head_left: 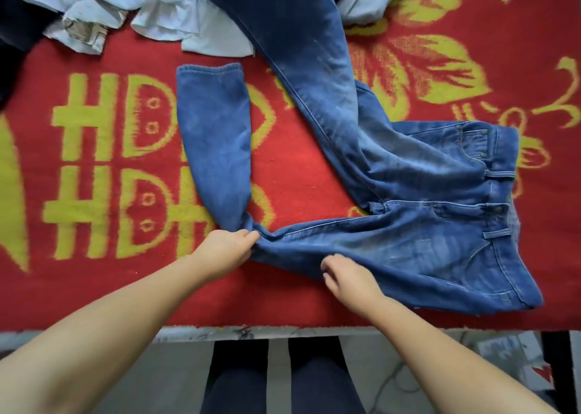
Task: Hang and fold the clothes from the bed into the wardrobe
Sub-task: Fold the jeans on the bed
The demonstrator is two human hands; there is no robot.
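Up close: left hand [228,248] pinching blue jeans [408,218] at the bend of the near leg, fingers curled round a bunched fold of denim. Right hand [347,277] just beside it on the same leg, nearer the thigh, fingers curled down onto the cloth; looks like a pinch of fabric, fingertips partly hidden. Both forearms bare, reaching in from the near edge.

Jeans spread on the bed cover [298,168], waistband to the right, front side up, rivets and belt loops visible. Near leg running left from the seat along the near edge to the left hand, then doubled back, lower part lying away from the person with hem [209,69] pointing to the far side. Other leg stretched diagonally toward the far side, its end out of view past the top of the frame, lying over pale clothing.

Cover red with yellow block characters on the left, yellow flower pattern on the right. Pile of light blue-white garments [151,8] crumpled at far left-centre, touching the far jeans leg. Dark garment [19,20] at the far left corner. Another pale grey piece [366,1] just right of the far leg.

Below the bed edge: dark trousered legs [273,379] of the person, pale floor [393,372] around.
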